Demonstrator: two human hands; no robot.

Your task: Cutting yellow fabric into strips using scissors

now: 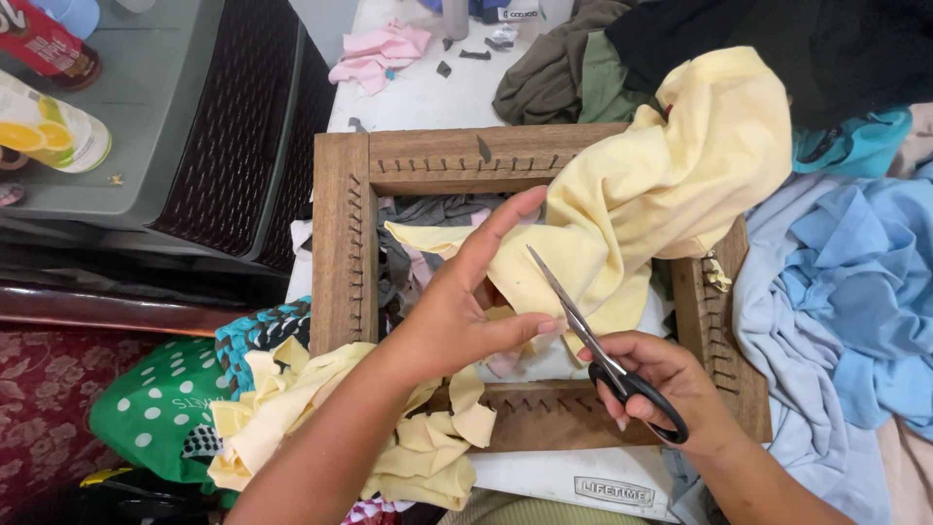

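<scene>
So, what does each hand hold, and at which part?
The right hand holds black-handled scissors by the handle loops. The left hand holds the pale yellow fabric at its lower edge, beside the blades.

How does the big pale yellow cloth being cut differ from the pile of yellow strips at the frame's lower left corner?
The pale yellow cloth is one large bunched sheet draped over the square wooden peg frame; the yellow strips are narrow cut pieces heaped loosely. The cloth is pinched by the left hand, with the black-handled scissors in the right hand at its edge; the strips lie untouched under the left forearm. Both look like the same soft yellow fabric.
</scene>
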